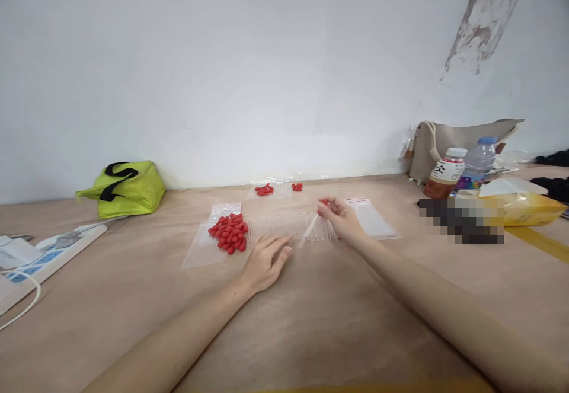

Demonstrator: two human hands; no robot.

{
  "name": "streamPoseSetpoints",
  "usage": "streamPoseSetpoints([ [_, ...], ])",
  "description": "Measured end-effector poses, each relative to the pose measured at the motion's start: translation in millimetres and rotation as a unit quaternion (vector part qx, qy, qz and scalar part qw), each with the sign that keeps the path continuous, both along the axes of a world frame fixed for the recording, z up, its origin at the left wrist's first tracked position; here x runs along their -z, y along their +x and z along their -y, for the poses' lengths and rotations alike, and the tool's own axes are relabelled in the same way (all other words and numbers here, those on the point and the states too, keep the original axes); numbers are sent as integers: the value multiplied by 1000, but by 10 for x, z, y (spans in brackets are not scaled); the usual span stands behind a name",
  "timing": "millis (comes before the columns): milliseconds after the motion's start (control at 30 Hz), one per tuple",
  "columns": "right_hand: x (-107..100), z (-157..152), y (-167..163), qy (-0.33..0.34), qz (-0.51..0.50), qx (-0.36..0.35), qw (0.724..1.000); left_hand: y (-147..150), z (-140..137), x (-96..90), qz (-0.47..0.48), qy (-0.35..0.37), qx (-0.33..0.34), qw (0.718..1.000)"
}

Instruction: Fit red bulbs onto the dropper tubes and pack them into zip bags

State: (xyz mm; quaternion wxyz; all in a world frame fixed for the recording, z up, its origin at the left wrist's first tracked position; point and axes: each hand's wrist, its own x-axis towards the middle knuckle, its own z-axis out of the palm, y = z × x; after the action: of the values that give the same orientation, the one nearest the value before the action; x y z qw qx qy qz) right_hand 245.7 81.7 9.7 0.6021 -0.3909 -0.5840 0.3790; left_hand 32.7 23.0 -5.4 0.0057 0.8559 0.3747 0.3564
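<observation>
My right hand (342, 219) pinches a glass dropper (313, 225) by its red rubber bulb, and the clear tube slants down to the left. Below it lies a row of clear glass tubes (278, 227). My left hand (265, 262) rests on the table at the near edge of the row, fingers stretched out and holding nothing. Left of the tubes, a pile of red rubber bulbs (229, 233) sits on a clear zip bag (195, 255). Just right of my right hand is a flat zip bag (373, 221) with a red seal line.
More red bulbs (265, 189) and clear tubes lie on plastic near the wall. A lime-green bag (133, 191) and a power strip (53, 259) are at left. At right stand a brown drink bottle (444, 173), a water bottle (480, 159), a beige bag (471, 129) and a yellow tissue pack (528, 209).
</observation>
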Motion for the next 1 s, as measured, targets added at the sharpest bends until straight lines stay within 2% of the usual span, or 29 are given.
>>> streamPoseSetpoints([
  [100,-133,-265,289,-35,100,103,989,13,-6,7,-13,-5,-9,1000],
  [200,-119,-498,478,-73,299,163,938,32,-8,21,-39,-10,-5,999],
  [267,-46,-608,509,-86,367,177,909,37,-7,24,-48,-13,-6,999],
  [467,137,-740,426,-107,441,181,873,30,-15,28,-61,-25,-11,998],
  [667,124,-683,441,-96,487,174,851,31,-24,36,-68,-34,-4,997],
  [833,91,-624,638,-112,491,207,839,36,-21,16,-74,-37,-6,997],
  [1000,90,-586,918,-180,498,238,814,51,-10,14,-68,-36,-19,997],
])
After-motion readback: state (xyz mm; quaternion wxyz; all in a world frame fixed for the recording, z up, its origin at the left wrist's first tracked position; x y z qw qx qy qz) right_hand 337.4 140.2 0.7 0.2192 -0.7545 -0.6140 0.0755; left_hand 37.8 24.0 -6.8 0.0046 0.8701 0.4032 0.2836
